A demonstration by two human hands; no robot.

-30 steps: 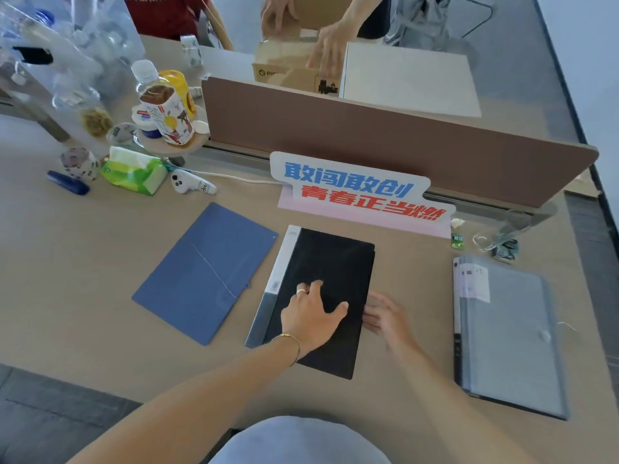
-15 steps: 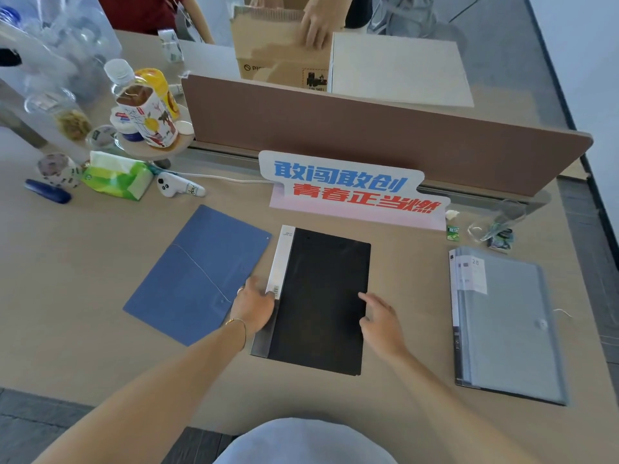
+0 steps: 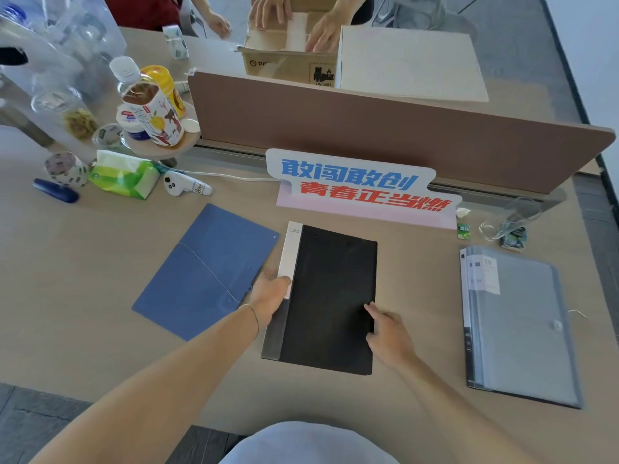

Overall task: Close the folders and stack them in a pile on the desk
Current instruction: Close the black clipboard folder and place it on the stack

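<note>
A closed black folder with a white and grey spine lies in the middle of the desk. My left hand grips its spine edge on the left. My right hand holds its right edge, fingers curled at the rim. A closed blue folder lies flat to the left, partly under my left wrist. A closed translucent grey folder with a white label lies to the right, apart from both hands.
A printed sign stands behind the black folder against a brown divider. Bottles, a tissue pack, a tape roll and a blue pen crowd the back left. Beyond the divider, another person's hands work in a cardboard box.
My left hand slid off the top of the black folder to its spine edge. My right hand moved up along the folder's right edge and took hold of it.
</note>
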